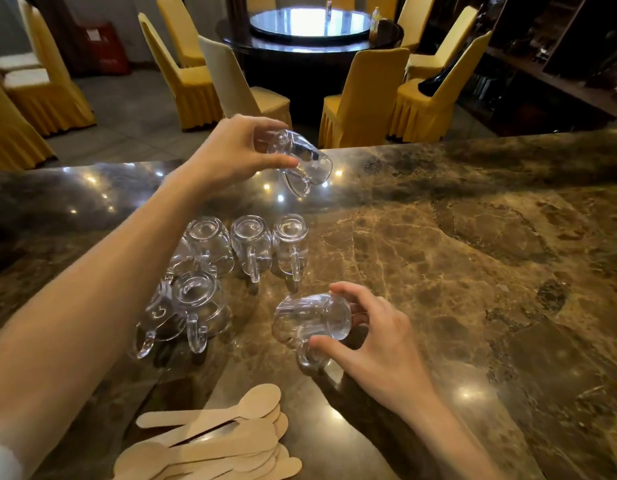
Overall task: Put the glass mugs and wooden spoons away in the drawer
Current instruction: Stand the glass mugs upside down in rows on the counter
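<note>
Seen from the head camera, looking down over a polished brown marble table (473, 237), both of a person's hands are busy.

The left hand (238, 150) reaches forward over the far side of the table. Its thumb and fingers are curled round the base end of a first glass mug (305, 161). This mug is tilted, with its mouth pointing away to the right and its handle hanging downward.

The right hand (376, 330) is nearer the person. Its fingers and thumb pinch a second glass mug (310, 320), which is turned on its side with its mouth facing left and its handle underneath. It is unclear whether this mug touches the table.

Between the two hands, and a little left of them, five more mugs (251, 244) stand upside down on the table. Three are in a row and two sit closer, under the left forearm.

Below the right hand and to its left, at the near edge, lies a loose pile of flat wooden spoons (213, 441).

Beyond the left hand are yellow-covered chairs (362, 98) round a dark round dining table (310, 43).
</note>
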The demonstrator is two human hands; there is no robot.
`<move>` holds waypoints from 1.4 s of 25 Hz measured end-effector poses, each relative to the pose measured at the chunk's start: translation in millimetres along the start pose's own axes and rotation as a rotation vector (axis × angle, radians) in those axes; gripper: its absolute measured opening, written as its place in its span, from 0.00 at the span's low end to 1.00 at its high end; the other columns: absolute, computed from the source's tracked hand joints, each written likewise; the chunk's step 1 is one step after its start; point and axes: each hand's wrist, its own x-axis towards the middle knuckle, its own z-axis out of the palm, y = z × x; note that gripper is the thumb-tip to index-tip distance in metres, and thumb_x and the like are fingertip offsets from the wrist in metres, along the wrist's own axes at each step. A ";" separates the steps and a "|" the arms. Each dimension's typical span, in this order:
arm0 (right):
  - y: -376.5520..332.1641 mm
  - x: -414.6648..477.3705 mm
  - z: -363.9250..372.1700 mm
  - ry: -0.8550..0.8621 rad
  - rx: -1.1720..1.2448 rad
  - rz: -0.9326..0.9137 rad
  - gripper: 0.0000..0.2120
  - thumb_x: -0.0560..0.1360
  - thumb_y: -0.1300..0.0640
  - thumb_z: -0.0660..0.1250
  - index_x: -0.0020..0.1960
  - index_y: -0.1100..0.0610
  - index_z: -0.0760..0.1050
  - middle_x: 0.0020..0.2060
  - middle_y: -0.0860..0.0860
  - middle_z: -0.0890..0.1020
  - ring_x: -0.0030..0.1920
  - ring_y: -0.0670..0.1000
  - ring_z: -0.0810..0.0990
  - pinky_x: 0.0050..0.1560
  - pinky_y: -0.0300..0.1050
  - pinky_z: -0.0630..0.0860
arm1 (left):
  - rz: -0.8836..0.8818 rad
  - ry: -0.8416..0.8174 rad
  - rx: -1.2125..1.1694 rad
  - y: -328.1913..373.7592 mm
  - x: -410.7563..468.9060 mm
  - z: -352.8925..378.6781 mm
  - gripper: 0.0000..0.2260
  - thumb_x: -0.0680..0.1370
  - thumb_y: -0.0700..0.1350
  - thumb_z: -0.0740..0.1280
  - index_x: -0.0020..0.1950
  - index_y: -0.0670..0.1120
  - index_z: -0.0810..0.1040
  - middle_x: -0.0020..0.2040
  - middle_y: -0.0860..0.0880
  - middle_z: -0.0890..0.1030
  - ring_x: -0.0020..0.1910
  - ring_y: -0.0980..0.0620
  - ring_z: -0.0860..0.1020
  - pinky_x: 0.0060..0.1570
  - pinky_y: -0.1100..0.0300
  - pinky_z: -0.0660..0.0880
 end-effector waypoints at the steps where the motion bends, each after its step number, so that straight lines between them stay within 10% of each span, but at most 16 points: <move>1: -2.6 3.3 -0.7 -0.006 -0.012 -0.013 0.30 0.63 0.41 0.74 0.62 0.43 0.69 0.48 0.37 0.76 0.50 0.41 0.76 0.52 0.43 0.77 | 0.022 0.020 0.010 6.2 -3.8 -7.7 0.30 0.68 0.55 0.73 0.67 0.46 0.72 0.60 0.50 0.79 0.53 0.62 0.77 0.47 0.76 0.71; 12: -29.3 26.3 -1.5 -0.039 -0.126 -0.135 0.28 0.65 0.39 0.71 0.63 0.44 0.72 0.39 0.32 0.66 0.44 0.39 0.70 0.49 0.36 0.69 | 0.060 0.104 0.177 46.4 -74.5 -54.9 0.32 0.67 0.62 0.66 0.69 0.53 0.69 0.59 0.54 0.78 0.52 0.61 0.77 0.47 0.74 0.68; 21: -46.3 36.6 -10.5 -0.043 -0.191 -0.206 0.29 0.64 0.38 0.69 0.63 0.46 0.73 0.38 0.30 0.64 0.45 0.44 0.74 0.48 0.43 0.75 | 0.018 -0.108 0.283 45.7 -129.2 -45.0 0.33 0.65 0.66 0.61 0.68 0.56 0.67 0.54 0.50 0.81 0.45 0.51 0.80 0.45 0.58 0.77; 27: -46.8 37.8 -9.5 -0.052 -0.225 -0.204 0.28 0.65 0.40 0.73 0.63 0.47 0.74 0.36 0.30 0.62 0.45 0.44 0.73 0.47 0.43 0.74 | 0.014 -0.242 0.368 29.2 -138.9 -23.8 0.35 0.64 0.70 0.56 0.69 0.58 0.68 0.61 0.56 0.78 0.46 0.59 0.78 0.45 0.64 0.71; 35: -36.5 41.7 0.2 -0.031 -0.264 -0.172 0.28 0.66 0.41 0.73 0.63 0.50 0.75 0.47 0.47 0.82 0.45 0.43 0.71 0.47 0.40 0.69 | 0.021 -0.302 0.486 16.7 -142.8 5.3 0.29 0.70 0.64 0.64 0.70 0.58 0.66 0.64 0.57 0.76 0.48 0.63 0.78 0.57 0.58 0.71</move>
